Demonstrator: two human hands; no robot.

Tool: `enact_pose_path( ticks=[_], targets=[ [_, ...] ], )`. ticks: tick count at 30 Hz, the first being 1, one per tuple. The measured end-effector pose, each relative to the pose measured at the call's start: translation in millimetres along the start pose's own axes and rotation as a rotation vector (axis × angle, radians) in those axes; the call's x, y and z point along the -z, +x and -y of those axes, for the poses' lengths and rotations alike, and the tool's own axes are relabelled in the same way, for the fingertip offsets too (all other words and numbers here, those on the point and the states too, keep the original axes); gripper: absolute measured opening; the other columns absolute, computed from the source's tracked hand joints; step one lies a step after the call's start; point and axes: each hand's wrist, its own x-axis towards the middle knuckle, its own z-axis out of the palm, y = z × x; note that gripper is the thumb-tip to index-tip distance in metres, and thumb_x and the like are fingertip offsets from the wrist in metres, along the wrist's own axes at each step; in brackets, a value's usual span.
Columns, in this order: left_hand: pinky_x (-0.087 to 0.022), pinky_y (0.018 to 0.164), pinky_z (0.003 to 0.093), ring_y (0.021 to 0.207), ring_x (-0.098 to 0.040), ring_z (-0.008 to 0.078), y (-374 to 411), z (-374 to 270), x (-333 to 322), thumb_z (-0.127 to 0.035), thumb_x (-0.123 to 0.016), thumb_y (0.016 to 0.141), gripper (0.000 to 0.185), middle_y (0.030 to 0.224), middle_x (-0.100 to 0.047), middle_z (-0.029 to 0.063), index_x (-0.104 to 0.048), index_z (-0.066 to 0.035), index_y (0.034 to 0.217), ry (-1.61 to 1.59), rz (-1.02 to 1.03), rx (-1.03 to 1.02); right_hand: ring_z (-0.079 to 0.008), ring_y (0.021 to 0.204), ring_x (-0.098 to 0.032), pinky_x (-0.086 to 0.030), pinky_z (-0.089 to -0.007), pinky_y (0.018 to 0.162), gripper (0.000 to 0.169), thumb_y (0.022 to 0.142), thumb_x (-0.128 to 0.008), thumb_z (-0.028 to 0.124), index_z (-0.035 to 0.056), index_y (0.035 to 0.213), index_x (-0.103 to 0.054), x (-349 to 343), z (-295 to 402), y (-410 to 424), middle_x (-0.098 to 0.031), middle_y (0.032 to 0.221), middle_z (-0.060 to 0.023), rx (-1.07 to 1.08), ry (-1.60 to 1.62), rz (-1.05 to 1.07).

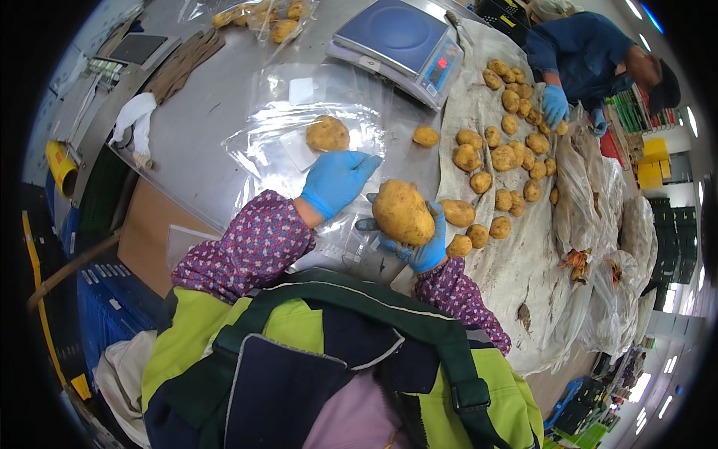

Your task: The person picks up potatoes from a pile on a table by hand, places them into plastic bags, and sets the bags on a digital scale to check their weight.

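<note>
My right hand [422, 247], in a blue glove with dirty fingertips, holds a large potato [403, 212] from beneath. To its left, my left hand [339, 182], also blue-gloved, is over clear plastic bags [252, 147] with its fingers close together. Whether it pinches the film is hidden. Just beyond it, a single potato [327, 133] lies at the bags. Another potato [426, 136] sits on the metal table [207, 126] to the right. Close by my right hand, several more potatoes [457, 212] rest at the edge of a pale sacking cloth [521, 264].
A digital scale [392, 36] stands at the back beside a knife [455, 23]. Bagged potatoes [275, 19] lie at the far left. Across the cloth, a co-worker's gloved hand [555, 105] touches loose potatoes. Filled plastic sacks [580, 191] line the right edge.
</note>
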Motion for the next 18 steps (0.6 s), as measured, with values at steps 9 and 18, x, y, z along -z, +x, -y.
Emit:
enact_pose_path(
  ticks=[9, 18],
  targets=[
    [-0.049, 0.065, 0.0285, 0.07, -0.064, 0.0211, -5, 12, 1, -0.026, -0.059, 0.085, 0.025, 0.084, -0.067, 0.0139, -0.068, -0.005, 0.096, -0.108, -0.021, -0.034, -0.0522, 0.114, -0.041, -0.054, -0.0528, 0.073, 0.072, 0.08, -0.039, 0.047, 0.006, 0.138, -0.027, -1, -7, 11, -0.034, 0.135, -0.0257, -0.05, 0.136, 0.098],
    [-0.05, 0.071, 0.0241, 0.074, -0.062, 0.0115, -14, 10, 9, -0.024, -0.07, 0.079, 0.036, 0.085, -0.068, 0.0137, -0.065, 0.0, 0.105, -0.35, 0.229, -0.024, -0.0447, 0.106, -0.051, -0.056, -0.0459, 0.068, 0.076, 0.076, -0.048, 0.05, 0.0032, 0.133, -0.032, 17, 4, 20, -0.045, 0.122, -0.0264, -0.06, 0.041, 0.321]
  ],
)
